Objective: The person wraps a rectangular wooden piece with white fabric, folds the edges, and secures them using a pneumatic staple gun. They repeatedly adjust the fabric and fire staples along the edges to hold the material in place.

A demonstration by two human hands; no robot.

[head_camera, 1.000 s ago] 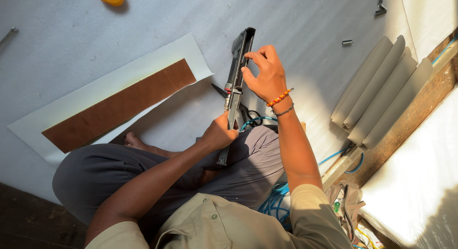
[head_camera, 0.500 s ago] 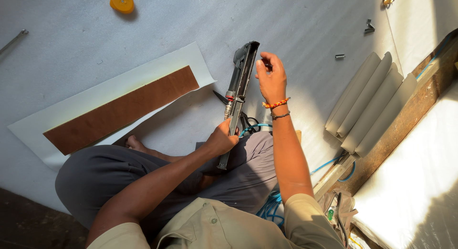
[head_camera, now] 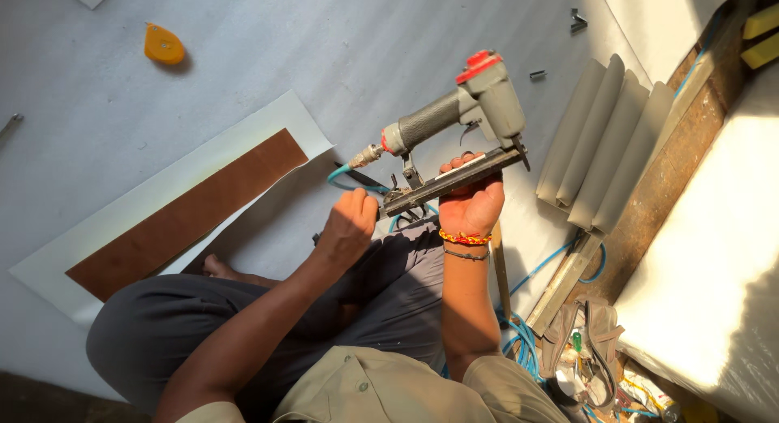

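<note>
On the grey floor (head_camera: 341,50) lies a white panel with a brown strip (head_camera: 187,216); grey rolled padding (head_camera: 604,147) sits to the right. Above the lap, the pneumatic stapler (head_camera: 454,135) now shows side-on, where earlier it appeared edge-on. The right hand (head_camera: 471,200) cups its magazine from below, fingers wrapped around it. The left hand (head_camera: 349,228) is clenched at the magazine's rear end, apparently gripping it.
</note>
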